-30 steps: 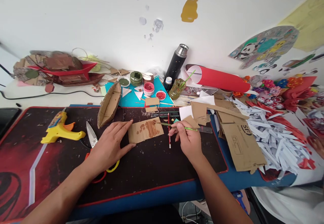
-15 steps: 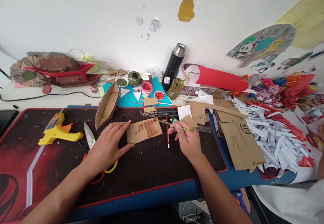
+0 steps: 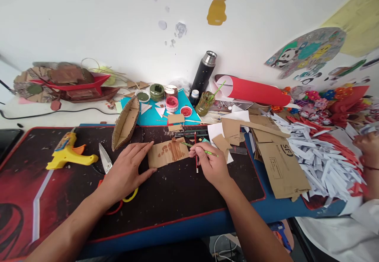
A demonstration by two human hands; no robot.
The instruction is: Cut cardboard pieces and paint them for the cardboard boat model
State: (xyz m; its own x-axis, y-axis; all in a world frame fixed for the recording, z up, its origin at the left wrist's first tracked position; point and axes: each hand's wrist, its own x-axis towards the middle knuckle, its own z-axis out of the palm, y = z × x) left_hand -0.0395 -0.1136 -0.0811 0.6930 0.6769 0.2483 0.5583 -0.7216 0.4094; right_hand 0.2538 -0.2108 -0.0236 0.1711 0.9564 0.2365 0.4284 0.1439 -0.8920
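Observation:
My left hand (image 3: 126, 171) lies flat on the dark mat, fingertips pressing the left end of a small cardboard strip (image 3: 167, 152) partly painted brown. My right hand (image 3: 209, 165) grips a thin green paintbrush (image 3: 197, 148) whose tip touches the strip's right end. A red pencil (image 3: 196, 151) lies on the mat just under that hand. A cardboard boat hull (image 3: 126, 123) stands behind my left hand.
Scissors (image 3: 108, 165) and a yellow glue gun (image 3: 69, 153) lie left on the mat. Paint pots (image 3: 171, 103), a black flask (image 3: 203, 74) and a brush jar (image 3: 205, 103) stand behind. Cardboard sheets (image 3: 281, 163) and paper scraps (image 3: 322, 155) lie right, where another person's hand (image 3: 367, 145) reaches in.
My right hand has slid left, bringing the brush tip back onto the strip. Another person's hand has come into view at the right edge. My left hand has stayed put.

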